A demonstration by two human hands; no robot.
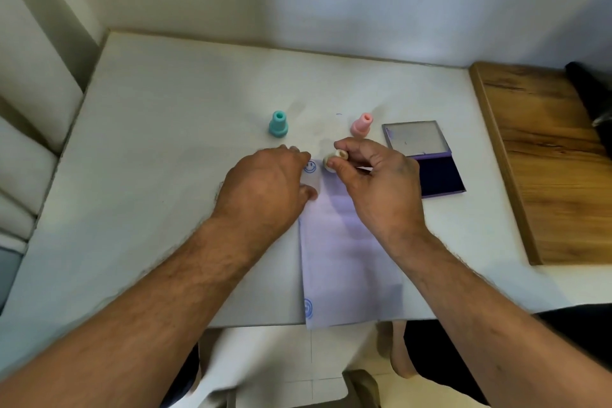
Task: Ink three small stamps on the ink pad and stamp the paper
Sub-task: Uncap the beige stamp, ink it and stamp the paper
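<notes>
Three small stamps: a teal stamp and pink stamp upright on the white table, a cream stamp pinched in the right hand over the paper. The left hand lies flat, apparently pinning the sheet. Two blue smiley prints show; one open ink pad sits right, beside a wooden board.

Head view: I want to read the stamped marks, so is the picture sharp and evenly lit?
Head view: soft overall, wide-angle bending at the edges; the hands shade the paper bluish; the smiley by the left hand is readable, the near-edge mark blurry; the right hand holds a slightly blurred cream stamp.
</notes>
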